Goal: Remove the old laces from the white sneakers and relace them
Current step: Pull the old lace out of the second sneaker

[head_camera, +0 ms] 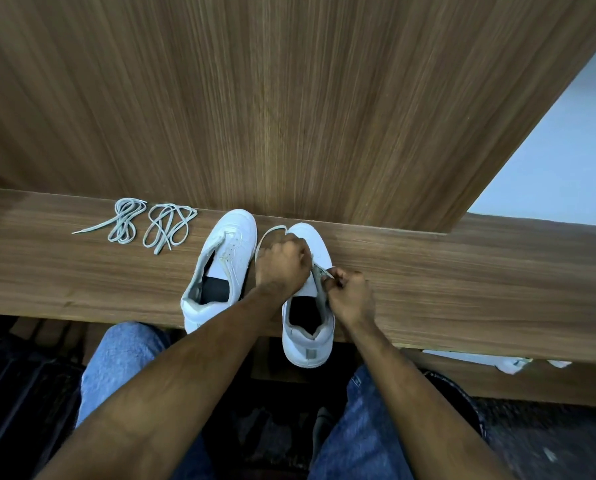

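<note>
Working the right-hand sneaker [308, 327] now; it sits at the near edge of the wooden shelf [462, 289], heel overhanging toward the person. Left hand [282, 263] is curled over the vamp, fingers closed round the lace [267, 235], which loops out toward the toe. Right hand [350, 296] pinches a lace end at an eyelet on the shoe's right side, fingers bunched tight. Can't tell which eyelet row, or whether this lace is coming out or going in.

Second sneaker [220, 268] stands just beside it to the left, toe to the back wall, looks unlaced, tongue open. Two loose coiled laces [151, 225] lie further left along the back edge of the shelf, well apart from the shoes.

Handling, my read: lace is limp, light, flat-woven, so no push stiffness. Grip it right at the stiff tip to feed an eyelet, then pull slack from the far side. Shoe is light and will slide on the smooth veneer, so one hand has to pin it.

Containers: none. Both shoe openings show only dark insoles.
</note>
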The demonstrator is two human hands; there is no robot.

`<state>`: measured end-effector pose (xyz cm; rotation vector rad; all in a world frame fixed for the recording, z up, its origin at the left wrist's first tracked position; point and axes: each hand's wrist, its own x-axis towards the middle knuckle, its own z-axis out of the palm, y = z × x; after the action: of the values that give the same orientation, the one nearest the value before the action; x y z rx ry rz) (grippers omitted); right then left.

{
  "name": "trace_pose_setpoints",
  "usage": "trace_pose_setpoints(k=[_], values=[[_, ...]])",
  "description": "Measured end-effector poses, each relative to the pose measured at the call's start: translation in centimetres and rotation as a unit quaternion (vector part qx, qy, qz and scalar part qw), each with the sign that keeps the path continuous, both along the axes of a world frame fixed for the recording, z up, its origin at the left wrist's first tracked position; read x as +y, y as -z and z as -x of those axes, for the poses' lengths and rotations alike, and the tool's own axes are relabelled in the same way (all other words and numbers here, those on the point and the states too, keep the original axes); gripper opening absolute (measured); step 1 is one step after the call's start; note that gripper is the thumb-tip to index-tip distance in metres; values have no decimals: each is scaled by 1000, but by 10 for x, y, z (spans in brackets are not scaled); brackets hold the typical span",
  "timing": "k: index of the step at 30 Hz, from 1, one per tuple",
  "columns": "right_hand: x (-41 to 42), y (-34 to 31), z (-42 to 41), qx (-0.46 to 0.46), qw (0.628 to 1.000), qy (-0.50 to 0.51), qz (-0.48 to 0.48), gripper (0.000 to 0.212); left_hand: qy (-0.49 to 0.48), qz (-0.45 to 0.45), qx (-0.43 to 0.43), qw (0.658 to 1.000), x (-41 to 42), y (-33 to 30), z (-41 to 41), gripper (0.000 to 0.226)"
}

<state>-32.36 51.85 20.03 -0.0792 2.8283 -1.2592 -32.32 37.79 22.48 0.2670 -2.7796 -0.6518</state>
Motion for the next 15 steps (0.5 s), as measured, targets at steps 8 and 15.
trace_pose_setpoints(k=[8,15], values=[[0,5,1,-2,1000,-1,-4,16,-157,-393,80,902,-16,-16,2,24],[0,2,0,0,1000,-4,-2,16,33,99,-53,993,-1,1,-2,32]])
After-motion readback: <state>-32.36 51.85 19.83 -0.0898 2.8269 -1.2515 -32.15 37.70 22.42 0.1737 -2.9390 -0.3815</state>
